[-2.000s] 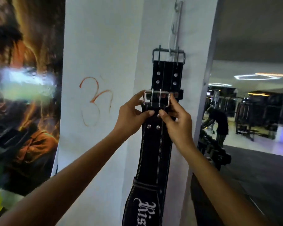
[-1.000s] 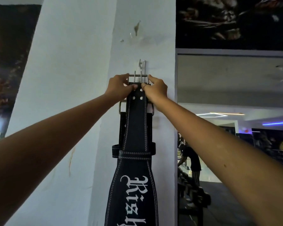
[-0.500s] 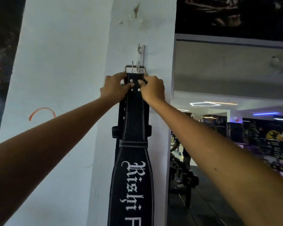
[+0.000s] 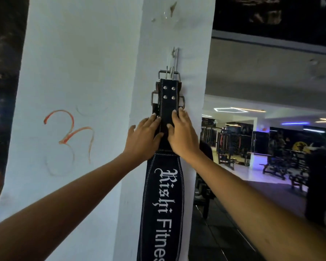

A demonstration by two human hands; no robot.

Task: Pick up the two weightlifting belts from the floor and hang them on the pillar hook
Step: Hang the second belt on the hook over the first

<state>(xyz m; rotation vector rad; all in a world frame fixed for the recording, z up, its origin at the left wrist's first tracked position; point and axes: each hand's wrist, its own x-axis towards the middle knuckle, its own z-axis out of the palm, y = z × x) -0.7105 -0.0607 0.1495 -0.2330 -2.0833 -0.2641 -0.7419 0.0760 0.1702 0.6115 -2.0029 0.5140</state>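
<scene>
A black weightlifting belt point(image 4: 164, 194) with white lettering hangs flat against the white pillar point(image 4: 83, 72). Its steel buckle point(image 4: 168, 74) sits over the metal hook point(image 4: 175, 55). A second belt hangs behind it, and only its buckle point(image 4: 152, 99) and dark edges show at the sides. My left hand point(image 4: 143, 140) pinches the left edge of the front belt's narrow strap. On the strap's right edge my right hand point(image 4: 183, 136) does the same, thumb on the front, just below the rivets.
A red painted sign point(image 4: 70, 132) marks the pillar's left face. A dark mural covers the wall at far left. Right of the pillar the gym floor opens out, with machines and benches point(image 4: 271, 162), a dark upright shape point(image 4: 316, 185) and a rack point(image 4: 203, 185) close behind the pillar.
Both hands lifted the front belt's buckle up onto the hook. They then slid down from the buckle to the strap below the rivets. The belt now hangs from the hook.
</scene>
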